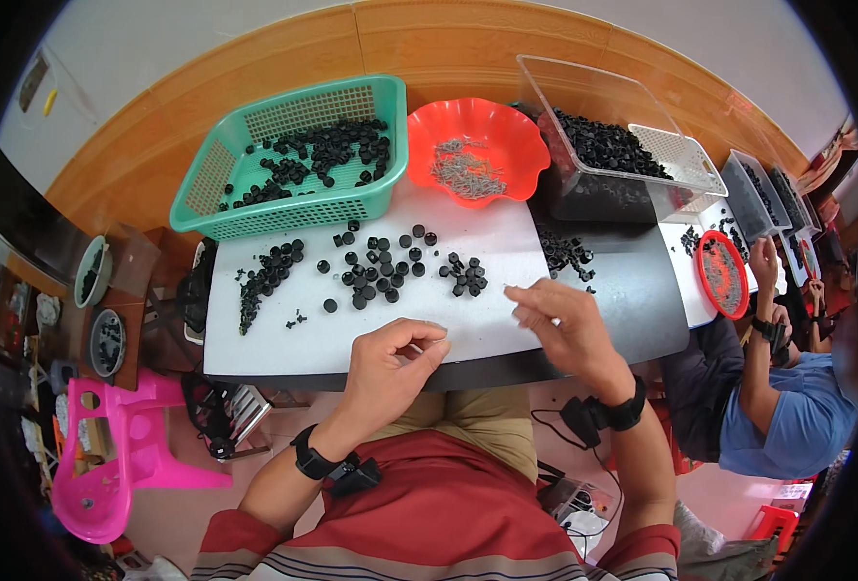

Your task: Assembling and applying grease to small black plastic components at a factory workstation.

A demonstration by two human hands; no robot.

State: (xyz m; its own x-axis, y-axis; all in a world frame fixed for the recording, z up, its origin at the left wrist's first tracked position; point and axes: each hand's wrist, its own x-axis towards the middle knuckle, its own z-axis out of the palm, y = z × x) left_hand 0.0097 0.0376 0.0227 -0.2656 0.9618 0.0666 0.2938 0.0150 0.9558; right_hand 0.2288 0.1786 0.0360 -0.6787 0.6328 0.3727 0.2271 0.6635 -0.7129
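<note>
Seated at a white board, the worker pinched something tiny in the curled left hand; the right hand pinched too. Black caps lay just ahead, easily scattered by a stray sleeve.

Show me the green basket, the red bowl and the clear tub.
green basket (218, 179): head view, on its left mesh wall.
red bowl (506, 126): head view, on its bare inner side, upper right.
clear tub (584, 87): head view, on its transparent back wall.
</note>
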